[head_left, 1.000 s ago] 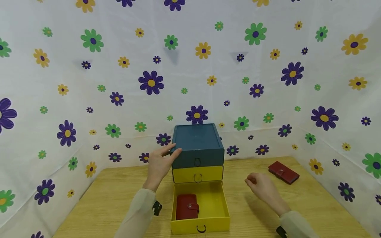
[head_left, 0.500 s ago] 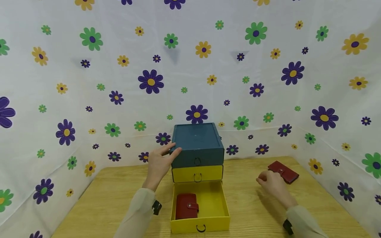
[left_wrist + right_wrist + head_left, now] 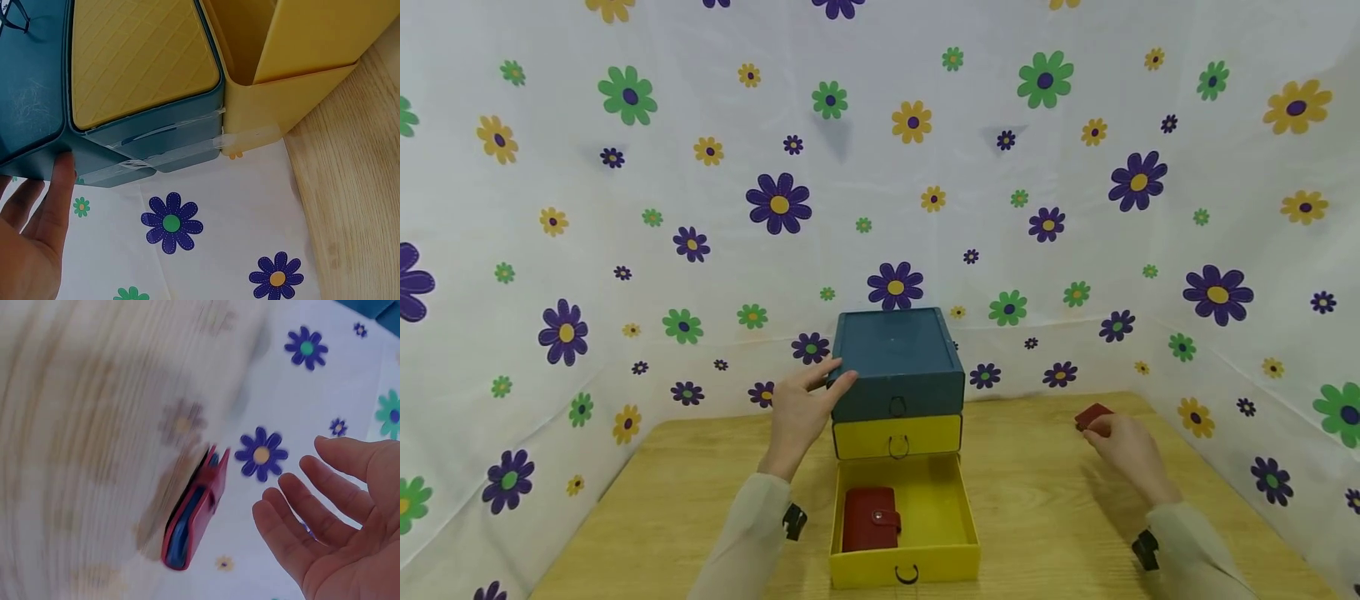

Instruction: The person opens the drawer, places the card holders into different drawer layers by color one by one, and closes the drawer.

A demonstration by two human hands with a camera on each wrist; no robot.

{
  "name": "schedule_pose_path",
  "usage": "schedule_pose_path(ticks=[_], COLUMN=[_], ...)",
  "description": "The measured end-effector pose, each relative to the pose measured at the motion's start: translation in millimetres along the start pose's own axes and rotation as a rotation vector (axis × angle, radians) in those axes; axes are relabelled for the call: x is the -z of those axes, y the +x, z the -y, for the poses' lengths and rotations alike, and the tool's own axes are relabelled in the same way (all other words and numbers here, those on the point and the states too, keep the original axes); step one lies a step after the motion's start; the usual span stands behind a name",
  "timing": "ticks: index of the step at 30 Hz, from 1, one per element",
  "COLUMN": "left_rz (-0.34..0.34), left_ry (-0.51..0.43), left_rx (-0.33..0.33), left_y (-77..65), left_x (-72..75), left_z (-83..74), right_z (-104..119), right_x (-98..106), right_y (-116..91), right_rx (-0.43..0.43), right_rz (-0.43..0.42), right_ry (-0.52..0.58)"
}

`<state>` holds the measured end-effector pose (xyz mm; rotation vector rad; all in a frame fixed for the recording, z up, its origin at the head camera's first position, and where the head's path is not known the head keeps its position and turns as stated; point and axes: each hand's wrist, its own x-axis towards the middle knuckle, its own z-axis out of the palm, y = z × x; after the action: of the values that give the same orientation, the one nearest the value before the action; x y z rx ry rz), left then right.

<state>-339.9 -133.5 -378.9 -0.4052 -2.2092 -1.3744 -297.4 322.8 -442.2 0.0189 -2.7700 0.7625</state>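
My left hand (image 3: 797, 417) rests on the left side of the teal top (image 3: 898, 342) of a stacked drawer unit. In the left wrist view its straight fingers lie against the teal side wall. Pulled out at the bottom is a yellow drawer (image 3: 904, 568), holding a red snap-strap wallet (image 3: 867, 521) at its left. On the right of the table, my right hand (image 3: 1126, 454) overlaps a longer dark red wallet (image 3: 1093, 413), covering most of it in the head view. The right wrist view shows that wallet (image 3: 200, 515) apart from the loosely bent, spread fingers.
A middle yellow drawer (image 3: 880, 440) with a ring pull is closed. Clear tape (image 3: 175, 128) crosses the unit's side. A white flowered cloth (image 3: 715, 208) hangs behind and beside the wooden table (image 3: 700, 492).
My right hand has moved right and slightly back, from the table beside the drawers to over the long wallet. My left hand, the drawer and the wallet inside it have stayed put.
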Motion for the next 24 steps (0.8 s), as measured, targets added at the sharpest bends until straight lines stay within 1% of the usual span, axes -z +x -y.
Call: schedule_pose_path(ticks=[3, 7, 10, 14, 17, 20, 24], left_rz=[-0.004, 0.010, 0.024, 0.015, 0.006, 0.006, 0.008], left_ry=[0.010, 0.011, 0.007, 0.006, 0.013, 0.016, 0.011], left_rx=[-0.009, 0.016, 0.026, 0.010, 0.007, 0.002, -0.005], left_y=[1.6, 0.1, -1.5, -2.3, -2.7, -2.2, -1.0], left_x=[1.1, 1.7, 0.9, 0.0, 0.1, 0.2, 0.2], left_z=[-1.2, -2.2, -1.4, 0.6, 1.8, 1.6, 0.3], right_z=[-9, -24, -36, -49, -56, -63, -67], right_x=[4, 4, 5, 9, 11, 13, 16], right_y=[6, 11, 14, 19, 22, 24, 26], right_rx=[-0.027, -0.053, -0.061, -0.050, -0.025, -0.011, -0.005], right_rz=[0.021, 0.057, 0.061, 0.069, 0.116, 0.160, 0.187], right_ry=[-0.006, -0.009, -0.029, -0.074, -0.089, -0.072, -0.043])
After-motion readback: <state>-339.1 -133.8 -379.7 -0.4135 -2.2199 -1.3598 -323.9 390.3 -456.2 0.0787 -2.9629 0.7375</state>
